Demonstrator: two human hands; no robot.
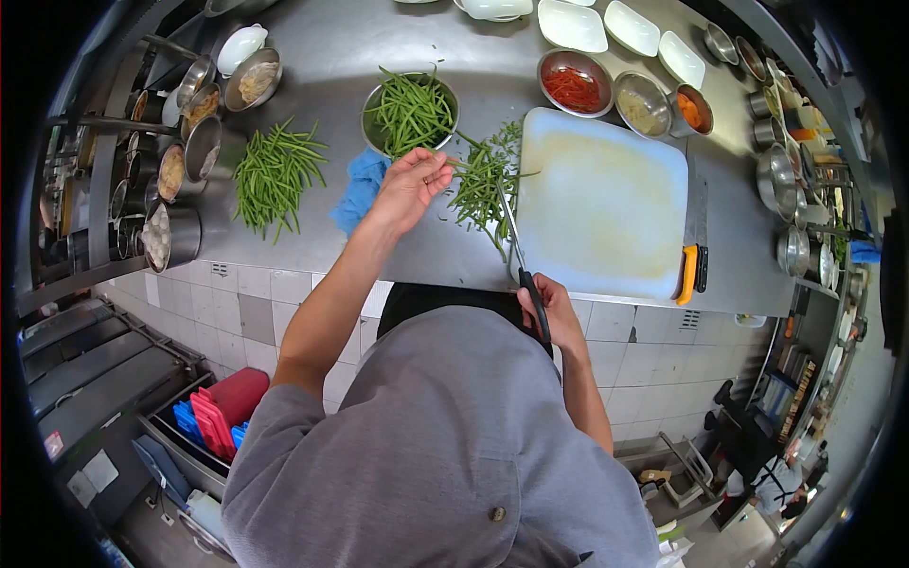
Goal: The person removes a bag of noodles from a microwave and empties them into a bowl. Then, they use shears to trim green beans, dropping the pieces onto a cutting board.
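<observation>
My left hand is raised over the counter, just in front of a metal bowl heaped with green beans. Its thumb and fingertips are pinched together on a green bean, which is only partly visible. My right hand, near the counter's front edge, is closed round the black handle of a knife. The blade points away from me, its tip reaching into a loose pile of green beans and thin green pieces. Another pile of green beans lies to the left, with a blue cloth between it and my left forearm.
A white cutting board lies at right, with yellow-handled and black-handled tools at its corner. Behind it stand bowls of red strips and other ingredients, with white dishes farther back. Metal pots line the left side.
</observation>
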